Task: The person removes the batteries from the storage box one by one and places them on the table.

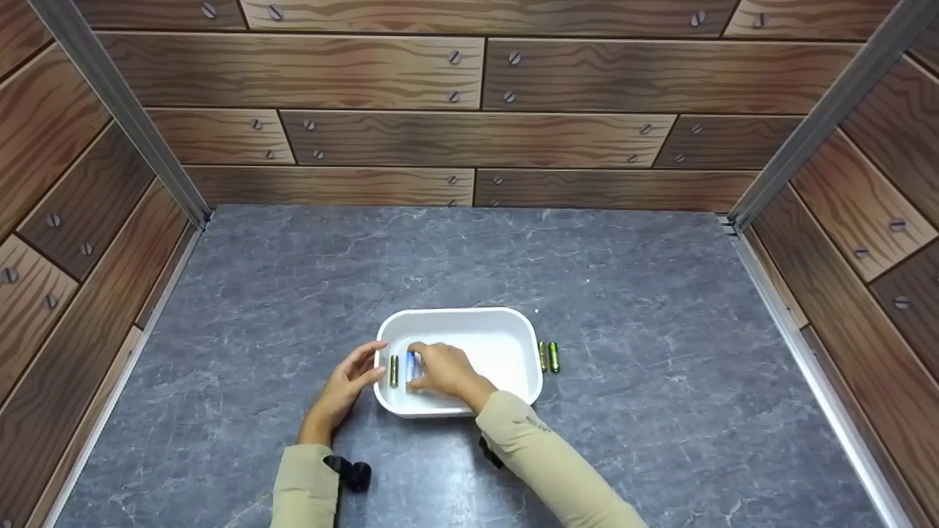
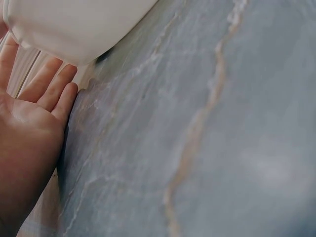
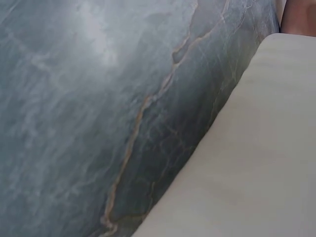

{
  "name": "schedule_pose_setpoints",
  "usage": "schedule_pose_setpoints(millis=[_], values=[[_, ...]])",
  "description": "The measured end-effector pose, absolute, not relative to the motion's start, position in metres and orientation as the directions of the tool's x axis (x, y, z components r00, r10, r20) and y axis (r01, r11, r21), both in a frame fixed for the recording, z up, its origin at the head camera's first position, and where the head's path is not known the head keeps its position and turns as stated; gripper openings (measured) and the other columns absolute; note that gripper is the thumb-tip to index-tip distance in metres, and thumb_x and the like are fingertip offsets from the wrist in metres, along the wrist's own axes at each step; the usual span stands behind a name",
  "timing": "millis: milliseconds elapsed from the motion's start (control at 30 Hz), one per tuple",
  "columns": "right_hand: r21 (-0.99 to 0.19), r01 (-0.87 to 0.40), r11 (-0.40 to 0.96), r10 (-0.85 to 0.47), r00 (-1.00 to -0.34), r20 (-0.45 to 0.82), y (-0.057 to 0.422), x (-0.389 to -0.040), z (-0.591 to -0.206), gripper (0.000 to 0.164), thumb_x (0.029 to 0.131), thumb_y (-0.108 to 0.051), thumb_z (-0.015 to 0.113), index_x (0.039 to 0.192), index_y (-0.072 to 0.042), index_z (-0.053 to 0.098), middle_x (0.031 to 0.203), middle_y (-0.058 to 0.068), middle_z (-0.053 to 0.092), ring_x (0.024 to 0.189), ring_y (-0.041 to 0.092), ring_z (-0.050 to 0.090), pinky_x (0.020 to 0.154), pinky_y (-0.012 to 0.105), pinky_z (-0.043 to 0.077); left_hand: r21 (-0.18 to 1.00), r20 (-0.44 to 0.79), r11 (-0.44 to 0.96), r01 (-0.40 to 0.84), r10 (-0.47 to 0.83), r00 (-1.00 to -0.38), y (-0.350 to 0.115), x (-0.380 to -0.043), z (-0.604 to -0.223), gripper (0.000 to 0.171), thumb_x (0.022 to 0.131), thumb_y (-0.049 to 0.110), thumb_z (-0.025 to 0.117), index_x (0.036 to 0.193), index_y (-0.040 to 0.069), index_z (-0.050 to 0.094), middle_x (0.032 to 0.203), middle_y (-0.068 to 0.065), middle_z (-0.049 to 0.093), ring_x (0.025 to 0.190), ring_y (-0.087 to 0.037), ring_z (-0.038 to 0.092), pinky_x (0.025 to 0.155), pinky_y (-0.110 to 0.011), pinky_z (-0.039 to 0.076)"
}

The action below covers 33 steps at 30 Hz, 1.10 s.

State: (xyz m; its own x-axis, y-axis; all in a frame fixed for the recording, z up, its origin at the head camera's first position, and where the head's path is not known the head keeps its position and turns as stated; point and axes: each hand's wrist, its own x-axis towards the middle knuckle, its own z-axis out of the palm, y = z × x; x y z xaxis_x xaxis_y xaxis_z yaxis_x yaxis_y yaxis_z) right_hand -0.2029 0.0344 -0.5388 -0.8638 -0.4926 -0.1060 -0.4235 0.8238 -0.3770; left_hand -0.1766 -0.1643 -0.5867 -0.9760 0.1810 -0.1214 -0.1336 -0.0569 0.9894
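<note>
A white tray point(image 1: 506, 359) with rounded corners stands on the grey marbled table. My left hand point(image 1: 343, 385) is at its left side; the fingertips touch the rim, and in the left wrist view the fingers lie fairly straight against the tray's outer wall. Inside the tray, my right hand point(image 1: 444, 369) pinches a small blue-and-white item point(image 1: 412, 365) between thumb and fingers. Its exact kind cannot be told, as the hand covers part of it. Left of it, a gold-and-dark battery point(image 1: 395, 371) lies on the tray floor.
Just outside the tray's right wall lie a gold-green battery point(image 1: 543, 356) and a green battery point(image 1: 554, 357), side by side. Wood-patterned walls point(image 1: 381, 139) close off the back and both sides of the table point(image 1: 645, 293), with metal posts point(image 1: 814, 117) at the corners.
</note>
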Motion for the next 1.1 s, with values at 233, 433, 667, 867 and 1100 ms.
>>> schedule_pose_setpoints(millis=[233, 433, 667, 867, 1100], values=[[-0.395, -0.422, 0.816, -0.492, -0.865, -0.093, 0.040, -0.203, -0.534, 0.056, 0.075, -0.036, 0.081, 0.121, -0.011, 0.061, 0.080, 0.004, 0.066, 0.068, 0.011, 0.050, 0.065, 0.030, 0.047, 0.988, -0.133, -0.052, -0.145, 0.183, -0.974, -0.165, -0.176, -0.587, 0.050, 0.091, 0.002, 0.060, 0.137, -0.003, 0.045, 0.149, -0.022, 0.042, 0.141, -0.034, 0.038, 0.097, -0.010, 0.040], [-0.446, -0.404, 0.799, -0.492, -0.865, -0.097, 0.045, -0.202, -0.532, 0.056, 0.074, -0.035, 0.081, 0.121, -0.012, 0.061, 0.077, 0.001, 0.063, 0.064, 0.007, 0.043, 0.058, 0.022, 0.036, 0.988, -0.127, -0.065, -0.142, 0.193, -0.973, -0.165, -0.176, -0.588, 0.049, 0.091, 0.001, 0.059, 0.138, -0.004, 0.044, 0.150, -0.022, 0.040, 0.143, -0.035, 0.036, 0.098, -0.009, 0.040], [-0.498, -0.390, 0.775, -0.490, -0.867, -0.084, 0.051, -0.201, -0.529, 0.057, 0.074, -0.036, 0.082, 0.121, -0.012, 0.061, 0.077, 0.002, 0.064, 0.062, 0.005, 0.043, 0.057, 0.020, 0.033, 0.990, -0.132, -0.028, -0.139, 0.179, -0.975, -0.166, -0.176, -0.589, 0.049, 0.091, 0.002, 0.060, 0.137, -0.003, 0.045, 0.150, -0.022, 0.041, 0.145, -0.035, 0.033, 0.118, -0.036, 0.031], [-0.519, -0.373, 0.769, -0.487, -0.868, -0.098, 0.057, -0.201, -0.524, 0.059, 0.075, -0.035, 0.081, 0.125, -0.011, 0.060, 0.081, 0.006, 0.067, 0.062, 0.004, 0.042, 0.057, 0.019, 0.032, 0.992, -0.114, -0.033, -0.122, 0.181, -0.977, -0.165, -0.177, -0.588, 0.049, 0.091, 0.001, 0.060, 0.137, -0.005, 0.045, 0.149, -0.023, 0.041, 0.145, -0.036, 0.033, 0.112, -0.022, 0.035], [-0.531, -0.377, 0.758, -0.487, -0.870, -0.078, 0.064, -0.201, -0.519, 0.059, 0.075, -0.034, 0.081, 0.125, -0.011, 0.060, 0.079, 0.008, 0.066, 0.060, 0.004, 0.040, 0.056, 0.018, 0.030, 0.991, -0.113, -0.048, -0.123, 0.181, -0.977, -0.164, -0.177, -0.586, 0.049, 0.090, 0.001, 0.060, 0.137, -0.006, 0.045, 0.149, -0.024, 0.041, 0.144, -0.037, 0.034, 0.099, -0.007, 0.038]])
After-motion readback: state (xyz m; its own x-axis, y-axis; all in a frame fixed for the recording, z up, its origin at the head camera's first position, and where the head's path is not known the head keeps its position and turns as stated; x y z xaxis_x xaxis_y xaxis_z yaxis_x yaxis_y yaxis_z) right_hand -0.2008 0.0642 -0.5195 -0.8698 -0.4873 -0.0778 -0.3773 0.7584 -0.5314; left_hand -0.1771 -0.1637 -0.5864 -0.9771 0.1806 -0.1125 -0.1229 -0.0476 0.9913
